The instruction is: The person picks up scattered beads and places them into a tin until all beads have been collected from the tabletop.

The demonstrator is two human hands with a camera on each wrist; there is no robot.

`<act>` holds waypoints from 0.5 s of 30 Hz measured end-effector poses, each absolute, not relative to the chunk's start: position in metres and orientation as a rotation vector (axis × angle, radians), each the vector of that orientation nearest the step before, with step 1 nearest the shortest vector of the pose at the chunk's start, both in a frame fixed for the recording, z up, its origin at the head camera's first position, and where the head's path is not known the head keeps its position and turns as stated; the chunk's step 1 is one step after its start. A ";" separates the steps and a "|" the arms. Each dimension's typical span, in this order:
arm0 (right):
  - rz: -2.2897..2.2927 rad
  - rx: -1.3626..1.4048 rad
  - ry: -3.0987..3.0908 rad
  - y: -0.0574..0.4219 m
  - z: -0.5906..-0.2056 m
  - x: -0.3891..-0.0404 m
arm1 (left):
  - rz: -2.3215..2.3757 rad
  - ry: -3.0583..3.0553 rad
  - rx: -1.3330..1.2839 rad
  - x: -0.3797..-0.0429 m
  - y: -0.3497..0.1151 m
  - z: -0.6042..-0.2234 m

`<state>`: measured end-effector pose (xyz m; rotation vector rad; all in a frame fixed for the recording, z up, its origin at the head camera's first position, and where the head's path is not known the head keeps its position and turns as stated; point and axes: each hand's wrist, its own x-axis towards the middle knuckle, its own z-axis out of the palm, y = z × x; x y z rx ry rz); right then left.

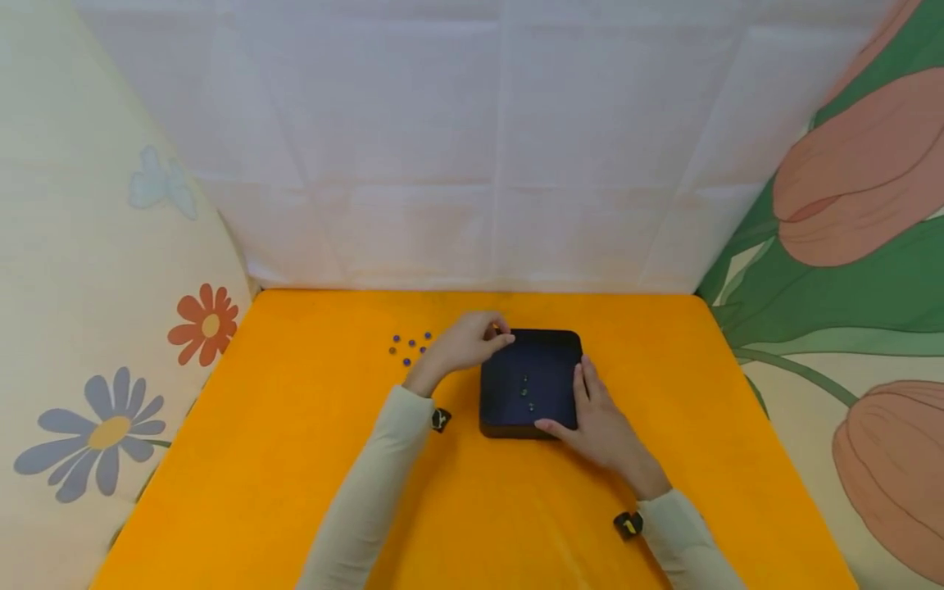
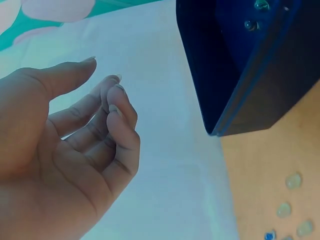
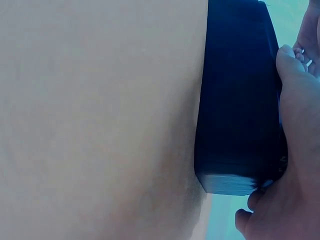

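Observation:
A dark, open-topped box (image 1: 501, 430) stands on the table with a few small round glass marbles (image 1: 524, 392) on its floor. Over its far left corner is my left hand (image 1: 466, 341). In the left wrist view that hand's fingers are loosely bent, the thumb (image 2: 72, 77) apart from them, and nothing shows between them. My right hand (image 1: 601, 422) holds the box at its near right corner, thumb on the near rim and fingers along the right side. The right wrist view shows the box's dark outer wall (image 3: 240, 95) beside the right hand (image 3: 300, 145).
Several more small marbles (image 1: 411, 343), mostly blue and one amber, lie loose on the orange tabletop (image 1: 310, 393) left of the box. A white cloth (image 1: 413, 147) hangs behind the table. Flower-printed cloths (image 1: 96, 328) flank it on both sides.

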<state>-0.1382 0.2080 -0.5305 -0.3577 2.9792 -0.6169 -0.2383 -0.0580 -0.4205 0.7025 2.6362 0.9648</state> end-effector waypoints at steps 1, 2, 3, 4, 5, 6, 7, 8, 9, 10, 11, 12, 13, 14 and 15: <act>-0.620 -0.357 2.978 0.208 -0.530 -0.138 | 0.970 2.640 0.688 -0.237 -0.060 -0.420; -0.622 -0.357 2.979 0.208 -0.530 -0.139 | 0.974 2.642 0.676 -0.236 -0.062 -0.420; -0.617 -0.363 2.986 0.208 -0.530 -0.139 | 0.979 2.646 0.671 -0.235 -0.065 -0.420; -0.613 -0.362 2.989 0.208 -0.530 -0.139 | 0.988 2.650 0.663 -0.233 -0.067 -0.420; -0.611 -0.366 2.993 0.208 -0.530 -0.139 | 0.996 2.656 0.654 -0.232 -0.070 -0.419; -0.609 -0.366 2.997 0.209 -0.530 -0.139 | 1.000 2.667 0.645 -0.230 -0.073 -0.420; -0.610 -0.368 2.998 0.209 -0.530 -0.139 | 1.005 2.676 0.647 -0.229 -0.076 -0.421; -0.605 -0.366 2.999 0.209 -0.530 -0.139 | 1.007 2.686 0.647 -0.227 -0.080 -0.422; -0.604 -0.368 2.998 0.209 -0.530 -0.138 | 1.011 2.694 0.644 -0.225 -0.084 -0.423; -0.606 -0.367 2.994 0.209 -0.530 -0.138 | 1.017 2.696 0.636 -0.224 -0.088 -0.425; -0.607 -0.366 2.989 0.209 -0.529 -0.138 | 1.025 2.693 0.631 -0.222 -0.092 -0.427; -0.610 -0.366 2.988 0.209 -0.530 -0.137 | 1.039 2.682 0.623 -0.221 -0.096 -0.429; -0.611 -0.368 2.987 0.209 -0.530 -0.137 | 1.040 2.679 0.621 -0.220 -0.100 -0.431; -0.612 -0.370 2.988 0.209 -0.530 -0.137 | 1.041 2.675 0.616 -0.219 -0.104 -0.433; -0.615 -0.373 2.992 0.208 -0.530 -0.137 | 1.046 2.670 0.610 -0.218 -0.108 -0.435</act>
